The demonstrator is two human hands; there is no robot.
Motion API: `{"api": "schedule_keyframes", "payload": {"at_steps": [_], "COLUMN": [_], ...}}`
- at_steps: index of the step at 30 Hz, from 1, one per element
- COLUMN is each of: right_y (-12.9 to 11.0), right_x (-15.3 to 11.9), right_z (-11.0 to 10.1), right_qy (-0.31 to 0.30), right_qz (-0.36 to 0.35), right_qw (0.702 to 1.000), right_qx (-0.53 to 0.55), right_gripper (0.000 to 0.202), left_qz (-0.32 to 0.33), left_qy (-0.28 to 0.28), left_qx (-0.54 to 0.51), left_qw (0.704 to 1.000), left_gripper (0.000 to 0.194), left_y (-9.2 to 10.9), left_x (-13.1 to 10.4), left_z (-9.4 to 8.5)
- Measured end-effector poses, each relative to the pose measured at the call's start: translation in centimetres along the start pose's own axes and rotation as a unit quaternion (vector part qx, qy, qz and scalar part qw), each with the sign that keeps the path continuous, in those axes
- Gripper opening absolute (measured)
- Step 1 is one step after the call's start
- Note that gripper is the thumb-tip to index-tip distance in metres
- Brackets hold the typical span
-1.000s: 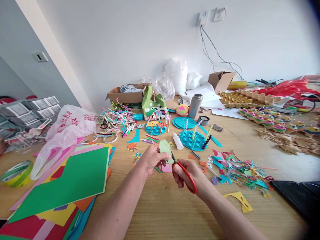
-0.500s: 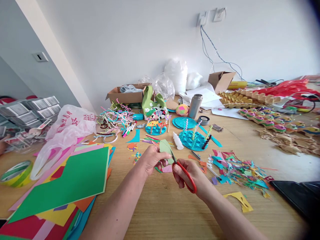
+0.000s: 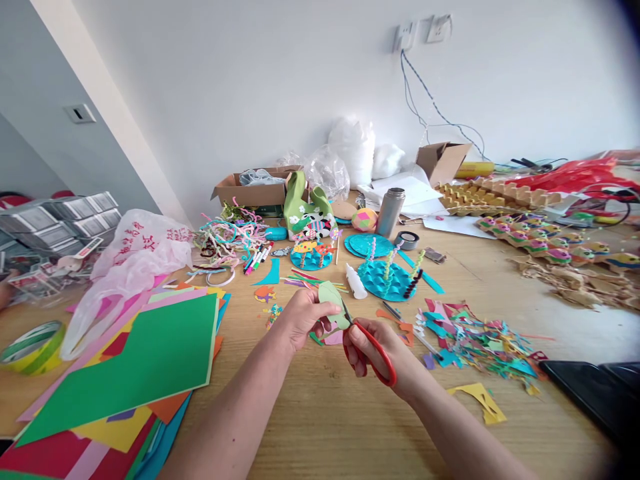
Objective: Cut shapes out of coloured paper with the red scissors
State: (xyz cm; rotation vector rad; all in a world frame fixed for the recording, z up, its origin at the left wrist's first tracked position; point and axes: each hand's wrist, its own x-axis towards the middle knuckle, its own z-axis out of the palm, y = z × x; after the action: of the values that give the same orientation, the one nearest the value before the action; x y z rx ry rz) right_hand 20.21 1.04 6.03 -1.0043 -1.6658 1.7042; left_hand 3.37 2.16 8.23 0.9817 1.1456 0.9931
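Note:
Pinched between thumb and fingers of my left hand (image 3: 306, 319) is a small piece of light green paper (image 3: 330, 300), held just above the wooden table. My right hand (image 3: 379, 350) grips red-handled scissors (image 3: 384, 363), their blades at the right edge of the green paper. How far the blades are parted is too small to tell. A pink paper piece (image 3: 334, 337) lies beneath the hands. Beyond them stand a white glue bottle (image 3: 355, 281) lying on its side and a blue scalloped base (image 3: 384, 280) with upright pipe cleaners.
Coloured paper sheets (image 3: 145, 353) are stacked at left, near a tape roll (image 3: 33, 347). Paper scraps (image 3: 487, 343) and a yellow offcut (image 3: 481, 401) lie at right, beside a black device (image 3: 580, 393). A metal flask (image 3: 391, 212) and pipe cleaners (image 3: 233, 240) stand farther back.
The scissors and my right hand have shifted slightly, the handles tipping a little to the right. My left hand keeps the green paper almost in place, with a small turn.

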Motion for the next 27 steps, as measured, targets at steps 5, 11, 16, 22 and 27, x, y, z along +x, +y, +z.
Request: {"api": "schedule_keyframes", "payload": {"at_steps": [5,11,16,22,27], "right_y": [-0.03,-0.11,-0.16,-0.1,-0.02], "right_x": [-0.03,-0.03,0.03,-0.1,-0.15], "right_z": [-0.01,0.05,0.1,0.01,-0.07], "right_qy": [0.002,0.011,0.012,0.008,-0.005], "right_qz": [0.004,0.012,0.016,0.012,-0.009], "right_qw": [1.0,1.0,1.0,1.0,1.0], "right_qx": [-0.004,-0.008,-0.007,-0.001,0.014], "right_gripper": [0.055,0.056,0.056,0.056,0.056], "left_qz": [0.002,0.001,0.011,0.029,0.022], "left_qy": [-0.005,-0.005,0.001,0.044,0.053], "left_qx": [0.004,0.004,-0.008,-0.038,-0.078], "left_qw": [1.0,1.0,1.0,0.998,0.995], "left_gripper": [0.025,0.027,0.027,0.029,0.03], "left_y": [-0.05,-0.06,0.16,0.11,0.11], "left_x": [-0.03,-0.08,-0.16,0.1,0.32], "left_z": [-0.03,-0.01,0.06,-0.02,-0.1]}}
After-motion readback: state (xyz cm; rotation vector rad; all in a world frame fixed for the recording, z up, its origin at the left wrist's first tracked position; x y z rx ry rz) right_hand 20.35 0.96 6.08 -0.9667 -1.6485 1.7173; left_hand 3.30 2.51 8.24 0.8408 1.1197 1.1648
